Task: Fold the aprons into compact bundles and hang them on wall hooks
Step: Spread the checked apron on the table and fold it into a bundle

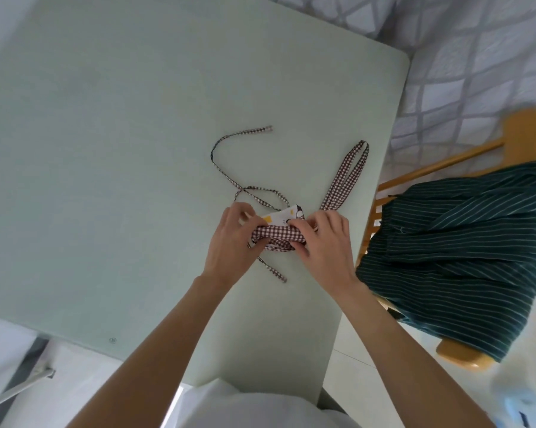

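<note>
White sleeve [229,403] nearest | both hands' fingers [294,225] pinching the brown-checked cloth apron bundle [276,234] on the pale green desk [106,149] | long axis running hand to hand | neck loop [347,177] lying beyond the right fingers.

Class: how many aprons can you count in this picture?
2: a checked apron bundled on the table, and a striped apron draped over the chair. Others may be out of view.
</note>
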Tool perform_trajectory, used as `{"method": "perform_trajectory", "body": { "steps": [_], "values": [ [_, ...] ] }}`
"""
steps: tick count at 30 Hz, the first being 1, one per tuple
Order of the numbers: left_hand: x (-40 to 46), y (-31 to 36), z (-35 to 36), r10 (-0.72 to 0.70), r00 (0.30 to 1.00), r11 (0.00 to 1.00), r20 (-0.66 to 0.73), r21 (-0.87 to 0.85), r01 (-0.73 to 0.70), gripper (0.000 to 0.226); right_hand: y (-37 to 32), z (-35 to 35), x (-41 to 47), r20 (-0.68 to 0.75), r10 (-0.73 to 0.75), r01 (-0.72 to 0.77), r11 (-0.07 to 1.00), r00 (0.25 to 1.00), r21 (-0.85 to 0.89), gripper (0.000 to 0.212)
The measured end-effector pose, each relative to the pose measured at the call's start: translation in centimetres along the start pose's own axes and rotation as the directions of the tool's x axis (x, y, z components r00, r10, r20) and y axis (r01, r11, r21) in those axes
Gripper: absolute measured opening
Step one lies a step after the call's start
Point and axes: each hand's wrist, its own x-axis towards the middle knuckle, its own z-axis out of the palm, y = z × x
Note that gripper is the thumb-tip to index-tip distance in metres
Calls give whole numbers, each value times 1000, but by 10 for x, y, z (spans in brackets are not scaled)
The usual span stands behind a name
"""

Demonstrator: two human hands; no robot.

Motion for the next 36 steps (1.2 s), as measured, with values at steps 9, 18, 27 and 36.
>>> {"method": "perform_trajectory", "body": {
  "steps": [9,18,27,36],
  "values": [
    [1,-11,-3,-9,942,996,337,-83,39,26,13,12,-12,170,39,-73,976,985,203,36],
    [19,23,-35,-386,758,-20,526,-826,563,48,-17,-64,36,486,341,-566,196,805,801,23],
    [-22,31,-58,-437,854,691,283,-502,520,10,-1,-90,30,358,581,-541,174,731,823,14],
    [-49,41,-127,182,973,936,145,277,-216,16,-13,-109,10,138,-148,170,971,979,-170,16]
  ]
}}
